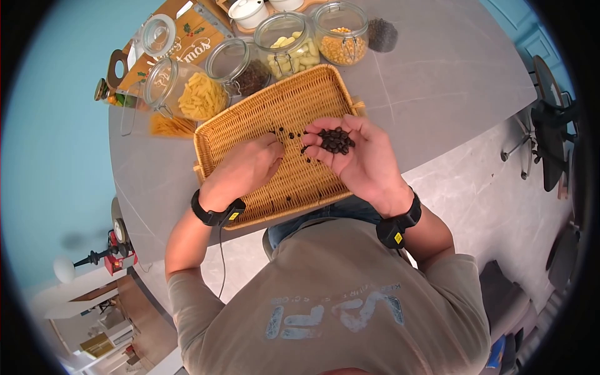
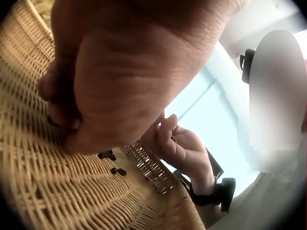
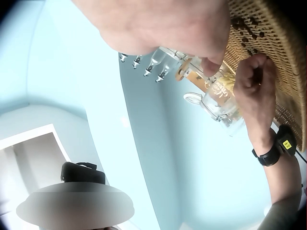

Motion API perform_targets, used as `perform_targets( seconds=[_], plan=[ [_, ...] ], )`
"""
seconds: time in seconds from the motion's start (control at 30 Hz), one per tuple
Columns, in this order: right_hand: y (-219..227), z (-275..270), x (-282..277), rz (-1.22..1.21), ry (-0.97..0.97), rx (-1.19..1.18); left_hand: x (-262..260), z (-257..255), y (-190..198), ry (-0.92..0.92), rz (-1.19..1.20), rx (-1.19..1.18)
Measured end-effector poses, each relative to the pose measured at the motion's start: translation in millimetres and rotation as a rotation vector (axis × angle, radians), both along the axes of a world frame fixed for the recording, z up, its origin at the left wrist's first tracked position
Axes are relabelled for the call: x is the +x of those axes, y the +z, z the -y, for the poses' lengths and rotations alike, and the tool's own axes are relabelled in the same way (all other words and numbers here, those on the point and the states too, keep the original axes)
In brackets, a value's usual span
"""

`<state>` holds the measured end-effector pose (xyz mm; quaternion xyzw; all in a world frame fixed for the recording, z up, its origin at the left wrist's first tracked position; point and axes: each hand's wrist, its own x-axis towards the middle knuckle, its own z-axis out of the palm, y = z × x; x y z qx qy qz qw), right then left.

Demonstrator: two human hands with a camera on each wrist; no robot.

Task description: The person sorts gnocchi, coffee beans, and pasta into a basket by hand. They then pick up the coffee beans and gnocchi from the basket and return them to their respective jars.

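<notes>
A rectangular wicker basket (image 1: 303, 184) lies in front of the person, with several dark coffee beans (image 1: 292, 135) scattered on its woven floor. Palm up over its right side, the right hand (image 1: 370, 164) cups a small heap of coffee beans (image 1: 336, 141), fingers curled up around them. The left hand (image 1: 245, 165) reaches palm down to the basket floor, fingers bent and thumb drawn in. At its fingertips in the left wrist view is a dark bean (image 2: 52, 120), mostly hidden by the hand. More loose beans (image 2: 118, 171) lie beside that hand.
Behind the basket stand glass jars: penne pasta (image 1: 201, 97), a dark-filled jar (image 1: 250, 76), a jar of pale pieces (image 1: 294, 55) and one of corn kernels (image 1: 342, 47). Spaghetti (image 1: 172, 127) lies at the left. The grey table (image 1: 431, 81) extends right.
</notes>
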<state>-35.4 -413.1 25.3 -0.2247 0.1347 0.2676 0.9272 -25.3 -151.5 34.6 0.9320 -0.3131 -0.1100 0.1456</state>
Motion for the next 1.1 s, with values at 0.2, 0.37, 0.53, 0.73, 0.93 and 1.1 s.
perform_targets(
  seconds=[0.2,0.37,0.53,0.73,0.93,1.1],
  plan=[
    [-5,-3,-2,-0.016,0.012,-0.012,7,4,1,-0.017,-0.009,-0.007],
    [-5,-6,-5,-0.042,0.022,-0.031,10,11,38,0.062,-0.042,-0.201],
    [-17,-20,-8,-0.021,0.067,0.036,10,39,68,-0.003,-0.023,-0.306],
    [-6,0,-3,0.016,0.018,0.007,15,39,54,0.057,0.005,-0.363],
    [10,20,4,-0.001,-0.091,0.025,10,40,17,-0.115,0.003,-0.149],
    [7,20,4,-0.003,-0.084,0.040,5,56,0,-0.140,-0.073,-0.048]
  ],
)
